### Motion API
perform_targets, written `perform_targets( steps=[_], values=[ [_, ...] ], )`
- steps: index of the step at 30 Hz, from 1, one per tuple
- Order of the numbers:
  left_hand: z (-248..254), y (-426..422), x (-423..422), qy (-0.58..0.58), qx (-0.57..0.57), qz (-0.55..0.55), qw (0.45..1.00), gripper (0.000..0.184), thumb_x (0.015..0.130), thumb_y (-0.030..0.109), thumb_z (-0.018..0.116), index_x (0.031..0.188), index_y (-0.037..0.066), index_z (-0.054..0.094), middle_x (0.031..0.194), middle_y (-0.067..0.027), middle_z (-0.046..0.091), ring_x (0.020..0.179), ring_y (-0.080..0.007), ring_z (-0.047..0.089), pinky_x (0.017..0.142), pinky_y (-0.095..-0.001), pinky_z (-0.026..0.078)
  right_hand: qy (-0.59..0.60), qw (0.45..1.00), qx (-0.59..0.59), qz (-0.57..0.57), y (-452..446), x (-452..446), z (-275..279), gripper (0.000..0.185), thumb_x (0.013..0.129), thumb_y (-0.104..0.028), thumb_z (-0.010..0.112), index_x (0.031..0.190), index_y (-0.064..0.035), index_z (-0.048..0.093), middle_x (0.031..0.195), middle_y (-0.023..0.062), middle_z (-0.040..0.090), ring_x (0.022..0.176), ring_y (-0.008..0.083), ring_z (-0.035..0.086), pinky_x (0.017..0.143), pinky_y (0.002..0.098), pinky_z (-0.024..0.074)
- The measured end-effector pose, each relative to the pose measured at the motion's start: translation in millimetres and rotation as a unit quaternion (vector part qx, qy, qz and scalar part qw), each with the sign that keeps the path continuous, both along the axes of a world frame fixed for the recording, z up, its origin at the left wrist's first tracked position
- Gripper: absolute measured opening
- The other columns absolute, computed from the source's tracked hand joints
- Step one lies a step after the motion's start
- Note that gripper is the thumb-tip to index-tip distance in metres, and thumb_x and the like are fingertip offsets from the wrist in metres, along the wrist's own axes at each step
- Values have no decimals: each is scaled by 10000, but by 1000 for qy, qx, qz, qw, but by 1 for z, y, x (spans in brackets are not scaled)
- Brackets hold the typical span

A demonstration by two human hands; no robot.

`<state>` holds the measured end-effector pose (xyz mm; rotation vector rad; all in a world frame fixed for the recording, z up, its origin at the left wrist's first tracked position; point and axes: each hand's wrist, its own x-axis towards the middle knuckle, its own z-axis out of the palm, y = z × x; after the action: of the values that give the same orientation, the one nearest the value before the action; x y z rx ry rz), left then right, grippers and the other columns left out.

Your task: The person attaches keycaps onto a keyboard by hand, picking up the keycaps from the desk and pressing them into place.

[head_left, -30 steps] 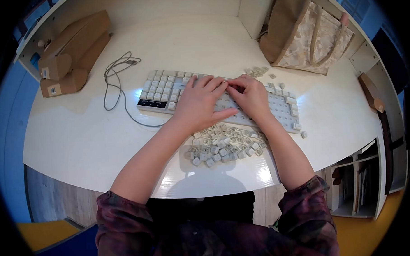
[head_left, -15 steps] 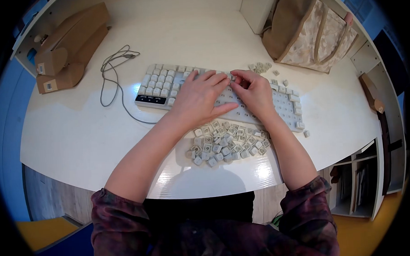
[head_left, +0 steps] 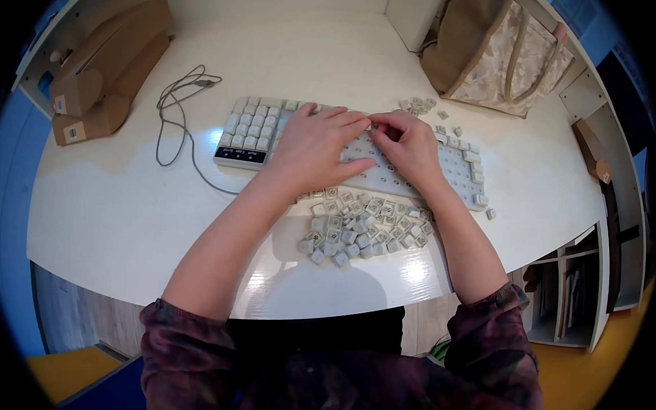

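The left hand (head_left: pixel 317 144) has slid slightly toward 9 o'clock since the previous frame, its palm now hiding keys beside the number pad (head_left: pixel 253 124); the right hand (head_left: pixel 414 150) has hardly shifted. The left hand lies spread on the keyboard (head_left: pixel 385 177), thumb wide toward 3 o'clock, index tip close against the right hand's fingertips. The right thumb and index make a narrow pinch near the keyboard's 12 o'clock edge; whether a key sits inside, I cannot tell.

To work well here, the left hand should bear down enough to stop the keyboard sliding, and the pinch should stay square to the bare plate (head_left: pixel 453 170), since a sideways lean would likely strain a key.

At 6 o'clock, between the forearms, lies the key pile (head_left: pixel 365 225); the right forearm (head_left: pixel 465 236) is best kept off it, as a brush could scatter it. From the right hand, a small heap (head_left: pixel 417 106) lies at 12 o'clock, a lone key (head_left: pixel 491 214) at 4. Farther out on the bench (head_left: pixel 294 54), the cable (head_left: pixel 204 83) and box (head_left: pixel 113 64) lie at 10 o'clock, the bag (head_left: pixel 489 55) at 1.
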<state>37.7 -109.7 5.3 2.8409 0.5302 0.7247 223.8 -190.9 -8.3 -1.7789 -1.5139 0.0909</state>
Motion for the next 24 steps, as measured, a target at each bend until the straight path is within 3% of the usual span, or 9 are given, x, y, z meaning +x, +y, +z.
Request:
perform_targets(
  steps=[12,24],
  values=[
    [-9,2,-2,-48,-47,-8,998,497,835,338,742,1266,105,657,1327,-98,633,1311,-262,531,1153,-480,340,-7,1000,11,17,0,-2,4,178,821,-238,767,955,-122,776,852,20,692,731,203,670,648,322,511],
    [-6,1,-1,-72,-37,-21,997,422,805,296,738,1147,52,696,1214,-94,635,1125,-274,592,1081,-415,402,20,999,32,19,2,-2,0,135,819,-200,763,916,-110,788,860,36,697,745,246,681,657,349,523]
  ],
)
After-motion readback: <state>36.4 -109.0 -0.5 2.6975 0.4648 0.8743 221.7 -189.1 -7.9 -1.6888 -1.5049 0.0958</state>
